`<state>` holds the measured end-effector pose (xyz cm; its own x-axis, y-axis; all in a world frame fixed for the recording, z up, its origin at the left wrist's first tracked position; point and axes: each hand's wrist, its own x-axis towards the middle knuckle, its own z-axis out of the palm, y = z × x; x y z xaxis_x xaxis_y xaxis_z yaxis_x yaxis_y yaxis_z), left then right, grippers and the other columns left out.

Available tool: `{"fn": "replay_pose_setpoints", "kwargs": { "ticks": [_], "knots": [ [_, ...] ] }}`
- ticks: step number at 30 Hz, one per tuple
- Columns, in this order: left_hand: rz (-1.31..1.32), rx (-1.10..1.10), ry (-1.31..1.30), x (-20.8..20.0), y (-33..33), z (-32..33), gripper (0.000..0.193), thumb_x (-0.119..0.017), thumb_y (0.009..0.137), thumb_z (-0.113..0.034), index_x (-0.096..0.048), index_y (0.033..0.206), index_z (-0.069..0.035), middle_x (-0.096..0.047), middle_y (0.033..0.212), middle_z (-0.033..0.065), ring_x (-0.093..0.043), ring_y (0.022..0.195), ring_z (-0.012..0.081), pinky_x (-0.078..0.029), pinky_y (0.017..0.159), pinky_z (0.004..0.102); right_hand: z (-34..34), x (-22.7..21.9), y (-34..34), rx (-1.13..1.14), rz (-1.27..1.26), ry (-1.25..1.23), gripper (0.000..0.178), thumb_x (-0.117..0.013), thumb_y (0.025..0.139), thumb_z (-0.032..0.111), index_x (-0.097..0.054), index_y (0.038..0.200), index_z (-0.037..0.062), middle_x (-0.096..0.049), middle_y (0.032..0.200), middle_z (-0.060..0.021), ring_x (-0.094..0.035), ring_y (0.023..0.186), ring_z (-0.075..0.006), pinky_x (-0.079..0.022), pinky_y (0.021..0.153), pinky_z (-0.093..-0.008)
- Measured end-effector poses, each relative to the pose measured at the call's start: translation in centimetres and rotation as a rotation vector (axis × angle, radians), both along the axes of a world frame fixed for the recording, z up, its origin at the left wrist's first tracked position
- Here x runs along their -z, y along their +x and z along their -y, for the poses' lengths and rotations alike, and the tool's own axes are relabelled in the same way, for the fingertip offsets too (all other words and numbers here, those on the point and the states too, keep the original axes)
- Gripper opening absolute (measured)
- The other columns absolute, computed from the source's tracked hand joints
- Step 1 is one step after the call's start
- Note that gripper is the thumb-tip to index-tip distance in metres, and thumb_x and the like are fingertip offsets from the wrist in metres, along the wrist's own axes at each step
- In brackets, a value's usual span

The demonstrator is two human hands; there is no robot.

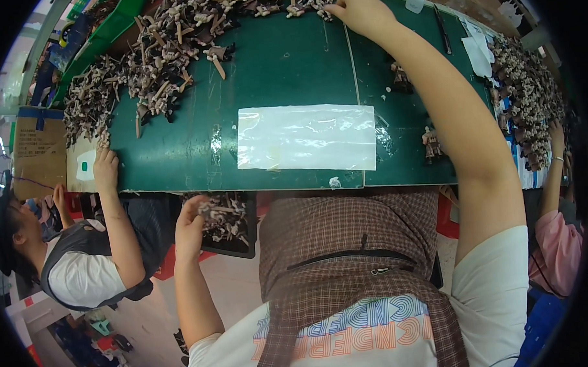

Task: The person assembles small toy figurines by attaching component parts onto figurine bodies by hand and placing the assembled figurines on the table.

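My right hand (364, 14) reaches to the far side of the green worktable (290, 73), its fingertips pinched at a small toy figurine (324, 11) at the edge of the pile. My left hand (190, 221) hangs below the table's near edge, beside a dark bin (235, 249) full of similar figurines. Its fingers are curled, and what they hold, if anything, blends into the figurines behind. A big heap of brown and cream figurines (154, 65) covers the table's far left. Single figurines (431, 145) lie under my right forearm.
A white plastic sheet (305, 139) lies mid-table. A black pen-like tool (443, 29) and white paper (477, 51) are at the far right. Another figurine heap (531, 104) stands beyond. One co-worker (83, 268) works at left; a pink-sleeved arm (558, 239) shows at right. A cardboard box (39, 153) stands left.
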<state>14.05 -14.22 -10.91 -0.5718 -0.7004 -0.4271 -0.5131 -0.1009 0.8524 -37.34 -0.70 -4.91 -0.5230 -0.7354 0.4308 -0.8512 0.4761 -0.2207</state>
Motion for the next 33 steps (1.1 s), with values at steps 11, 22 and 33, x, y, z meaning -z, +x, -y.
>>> {"fn": "replay_pose_setpoints", "kwargs": {
  "ticks": [11, 22, 33],
  "knots": [
    [-0.22, 0.913, -0.249, -10.8, -14.4, -5.8, 0.019, -0.061, 0.092, -0.011, -0.067, 0.107, -0.002, -0.068, 0.096, 0.0096, -0.064, 0.087, 0.0195, -0.05, 0.077, 0.0296, -3.1, -3.4, 0.8, 0.085, 0.586, -0.007, 0.021, -0.073, 0.08, 0.021, -0.073, 0.076, 0.0005, -0.069, 0.069, -0.0129, -0.066, 0.058, -0.0199, -0.053, 0.061, -0.0341],
    [-0.213, 0.906, -1.119, -6.2, -37.6, -14.2, 0.065, -0.08, 0.073, -0.033, -0.055, 0.125, -0.002, -0.055, 0.118, 0.0179, -0.052, 0.116, 0.0349, -0.048, 0.093, 0.0417, -17.8, -3.8, 5.8, 0.16, 0.685, -0.377, 0.029, -0.067, 0.09, 0.024, -0.071, 0.108, 0.0013, -0.069, 0.08, -0.0033, -0.063, 0.073, -0.0075, -0.049, 0.068, -0.0212],
    [-0.552, 0.839, -0.564, -6.0, -35.2, -11.9, 0.062, -0.083, 0.069, -0.022, -0.054, 0.118, 0.002, -0.061, 0.108, 0.0178, -0.063, 0.1, 0.0289, -0.053, 0.086, 0.0372, -18.9, -2.5, 9.2, 0.225, 0.777, -0.604, 0.022, -0.07, 0.089, 0.015, -0.071, 0.105, -0.0004, -0.07, 0.087, -0.002, -0.063, 0.074, -0.0065, -0.048, 0.066, -0.0184]
  ]
}}
